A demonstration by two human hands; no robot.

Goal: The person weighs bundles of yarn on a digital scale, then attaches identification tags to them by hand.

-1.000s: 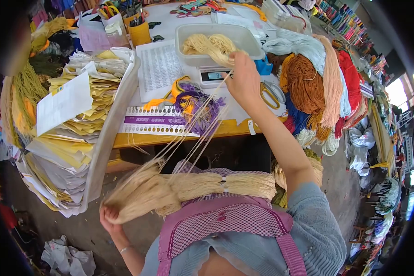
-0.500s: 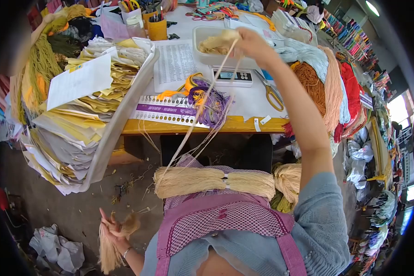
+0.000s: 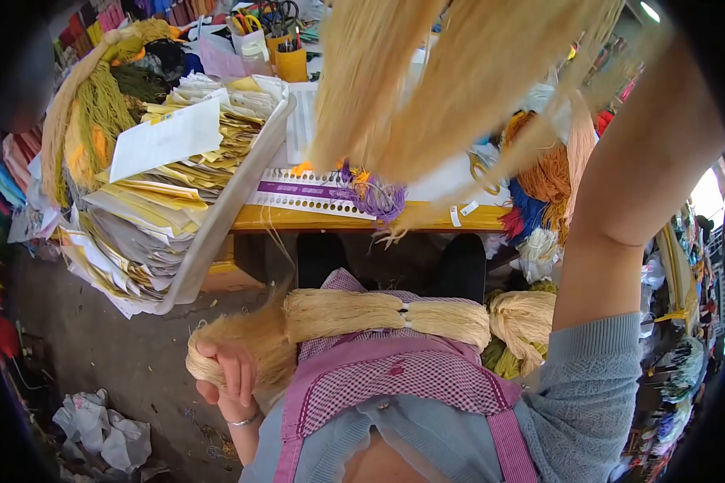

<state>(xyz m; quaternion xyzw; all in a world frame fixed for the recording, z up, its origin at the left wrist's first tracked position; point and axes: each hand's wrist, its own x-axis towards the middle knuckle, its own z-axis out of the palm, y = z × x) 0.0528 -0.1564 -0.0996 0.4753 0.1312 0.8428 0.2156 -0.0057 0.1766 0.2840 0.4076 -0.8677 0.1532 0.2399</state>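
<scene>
My left hand [image 3: 227,372] is low on the left, its fingers curled round the end of a loose cream yarn bundle [image 3: 262,342]. Across my lap lies a cream hank [image 3: 346,314], tied near its middle. My right forearm [image 3: 644,161] rises out of the top right of the view, so my right hand is out of sight. Long pale yarn strands [image 3: 459,88], blurred, hang close to the camera and hide much of the table. A twisted cream hank [image 3: 525,322] rests at the right of my lap, above olive yarn [image 3: 503,359].
A bin [image 3: 217,217] packed with paper envelopes stands at the table's left. On the table are a purple-striped punched card [image 3: 298,193], tangled purple yarn [image 3: 383,197] and partly hidden scissors [image 3: 483,171]. Orange-brown yarn [image 3: 540,173] hangs at the right.
My right hand has risen from the tub and scale out of view. Pale strands now hang across the top. My left hand has moved up and right, towards the lap hank.
</scene>
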